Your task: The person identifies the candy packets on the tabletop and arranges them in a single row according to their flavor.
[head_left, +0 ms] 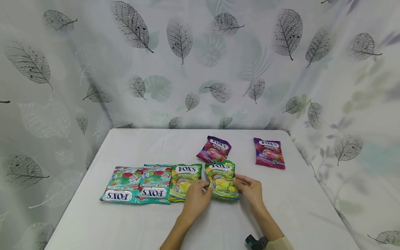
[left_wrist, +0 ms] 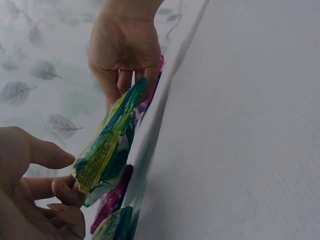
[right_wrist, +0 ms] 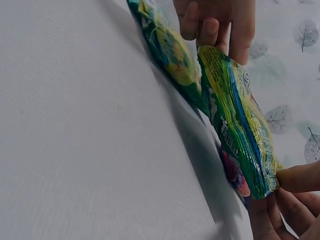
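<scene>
A green-and-yellow Fox's Spring Tea candy bag (head_left: 221,180) is held between both hands, tilted up from the table in the wrist views. My left hand (head_left: 197,198) pinches its left edge with thumb and fingers. On the opposite edge, my right hand (head_left: 251,192) grips with the thumb (right_wrist: 300,177) on one face and fingers behind. Just left lies a second Spring Tea candy bag (head_left: 184,178), partly overlapped by my left hand. Behind the held bag, a purple Fox's Berries candy bag (head_left: 214,149) lies at an angle.
Two teal Mint Blossom candy bags, one at the far left (head_left: 122,184) and one beside it (head_left: 155,184), lie upside down in the row. Another Berries bag (head_left: 269,153) is at the back right. A leaf-print curtain (head_left: 200,69) hangs around the white table (head_left: 131,225).
</scene>
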The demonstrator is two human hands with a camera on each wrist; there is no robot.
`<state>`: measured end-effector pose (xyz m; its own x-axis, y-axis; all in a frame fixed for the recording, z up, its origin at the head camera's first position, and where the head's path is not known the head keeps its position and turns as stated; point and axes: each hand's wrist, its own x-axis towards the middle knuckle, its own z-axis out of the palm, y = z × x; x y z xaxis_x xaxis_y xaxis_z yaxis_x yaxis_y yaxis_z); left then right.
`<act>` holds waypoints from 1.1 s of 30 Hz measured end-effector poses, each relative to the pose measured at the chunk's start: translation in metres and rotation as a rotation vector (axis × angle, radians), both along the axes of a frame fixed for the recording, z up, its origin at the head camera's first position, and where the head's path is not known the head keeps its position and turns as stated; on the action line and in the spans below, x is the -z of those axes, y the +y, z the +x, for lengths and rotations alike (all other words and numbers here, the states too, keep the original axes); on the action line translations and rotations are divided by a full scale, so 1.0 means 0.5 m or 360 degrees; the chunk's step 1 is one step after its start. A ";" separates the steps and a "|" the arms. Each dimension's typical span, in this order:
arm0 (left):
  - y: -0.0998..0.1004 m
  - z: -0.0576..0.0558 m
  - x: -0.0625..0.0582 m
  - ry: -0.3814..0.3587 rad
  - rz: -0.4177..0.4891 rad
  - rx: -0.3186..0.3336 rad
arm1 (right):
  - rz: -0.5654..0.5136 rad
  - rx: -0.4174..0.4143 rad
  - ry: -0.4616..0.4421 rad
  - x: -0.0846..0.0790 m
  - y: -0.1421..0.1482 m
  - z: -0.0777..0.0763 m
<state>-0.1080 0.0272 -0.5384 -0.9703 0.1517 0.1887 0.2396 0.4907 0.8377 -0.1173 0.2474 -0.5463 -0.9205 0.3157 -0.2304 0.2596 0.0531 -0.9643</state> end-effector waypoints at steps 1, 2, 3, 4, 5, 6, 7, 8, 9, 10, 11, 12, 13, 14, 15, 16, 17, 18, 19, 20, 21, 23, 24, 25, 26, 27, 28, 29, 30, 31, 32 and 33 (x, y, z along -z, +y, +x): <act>-0.001 0.000 0.001 0.0010 -0.0009 -0.0010 | 0.0008 0.0001 0.0005 0.002 -0.002 -0.001; -0.002 -0.001 0.004 0.0022 -0.0020 -0.0021 | 0.0016 -0.0001 0.0009 0.004 -0.004 -0.003; -0.002 -0.002 0.005 0.0029 -0.0029 -0.0032 | 0.0023 -0.0004 0.0014 0.006 -0.006 -0.004; -0.003 -0.003 0.007 0.0026 -0.0035 -0.0041 | 0.0027 -0.0008 0.0022 0.009 -0.007 -0.005; -0.004 -0.004 0.009 0.0023 -0.0048 -0.0051 | 0.0029 -0.0007 0.0022 0.011 -0.008 -0.006; -0.005 -0.005 0.011 0.0021 -0.0057 -0.0058 | 0.0031 -0.0008 0.0024 0.013 -0.010 -0.007; -0.006 -0.005 0.012 0.0027 -0.0067 -0.0070 | 0.0030 -0.0008 0.0026 0.015 -0.011 -0.008; -0.007 -0.006 0.014 0.0030 -0.0079 -0.0082 | 0.0034 -0.0012 0.0023 0.016 -0.013 -0.008; -0.008 -0.006 0.015 0.0031 -0.0086 -0.0093 | 0.0031 -0.0011 0.0022 0.017 -0.015 -0.009; -0.009 -0.007 0.016 0.0036 -0.0096 -0.0104 | 0.0028 -0.0012 0.0021 0.019 -0.017 -0.009; -0.009 -0.007 0.018 0.0032 -0.0101 -0.0112 | 0.0029 -0.0011 0.0022 0.021 -0.020 -0.010; -0.010 -0.007 0.020 0.0032 -0.0107 -0.0125 | 0.0027 -0.0012 0.0022 0.023 -0.021 -0.010; -0.011 -0.008 0.021 0.0032 -0.0111 -0.0136 | 0.0028 -0.0013 0.0023 0.026 -0.023 -0.011; -0.011 -0.008 0.022 0.0020 -0.0116 -0.0147 | 0.0031 -0.0012 0.0023 0.029 -0.025 -0.012; -0.011 -0.009 0.024 0.0011 -0.0126 -0.0160 | 0.0032 -0.0011 0.0028 0.033 -0.026 -0.013; -0.011 -0.011 0.026 0.0005 -0.0142 -0.0172 | 0.0043 -0.0016 0.0032 0.036 -0.027 -0.014; -0.012 -0.011 0.026 -0.0004 -0.0149 -0.0186 | 0.0059 -0.0020 0.0041 0.039 -0.028 -0.015; -0.012 -0.012 0.026 -0.0002 -0.0161 -0.0201 | 0.0070 -0.0020 0.0040 0.041 -0.029 -0.017; -0.012 -0.013 0.027 0.0003 -0.0175 -0.0217 | 0.0087 -0.0024 0.0050 0.043 -0.029 -0.017; -0.012 -0.014 0.027 -0.0001 -0.0190 -0.0236 | 0.0101 -0.0025 0.0053 0.044 -0.029 -0.019; -0.012 -0.014 0.026 0.0003 -0.0197 -0.0249 | 0.0116 -0.0032 0.0059 0.044 -0.029 -0.020; -0.013 -0.015 0.026 0.0003 -0.0205 -0.0275 | 0.0142 -0.0046 0.0069 0.045 -0.030 -0.022; -0.013 -0.015 0.026 0.0003 -0.0211 -0.0288 | 0.0151 -0.0051 0.0069 0.044 -0.030 -0.023; -0.014 -0.015 0.026 0.0004 -0.0215 -0.0301 | 0.0166 -0.0059 0.0074 0.044 -0.030 -0.023; -0.015 -0.016 0.026 0.0002 -0.0215 -0.0308 | 0.0181 -0.0064 0.0072 0.044 -0.030 -0.024; -0.015 -0.017 0.026 0.0002 -0.0216 -0.0315 | 0.0197 -0.0072 0.0074 0.044 -0.030 -0.025; -0.016 -0.017 0.027 0.0001 -0.0220 -0.0324 | 0.0210 -0.0078 0.0073 0.044 -0.030 -0.026; -0.017 -0.017 0.027 -0.0004 -0.0225 -0.0330 | 0.0226 -0.0087 0.0073 0.044 -0.030 -0.026; -0.017 -0.018 0.028 -0.0007 -0.0232 -0.0339 | 0.0244 -0.0096 0.0074 0.044 -0.030 -0.027; -0.018 -0.018 0.029 -0.0012 -0.0239 -0.0347 | 0.0259 -0.0106 0.0074 0.043 -0.030 -0.027; -0.019 -0.018 0.029 -0.0021 -0.0247 -0.0351 | 0.0269 -0.0116 0.0074 0.042 -0.029 -0.026; -0.019 -0.018 0.030 -0.0028 -0.0258 -0.0354 | 0.0287 -0.0129 0.0077 0.042 -0.029 -0.026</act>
<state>-0.1170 0.0175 -0.5533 -0.9860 -0.0387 0.1622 0.0970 0.6579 0.7469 -0.1304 0.2330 -0.5673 -0.9532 0.2724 -0.1314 0.2007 0.2448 -0.9486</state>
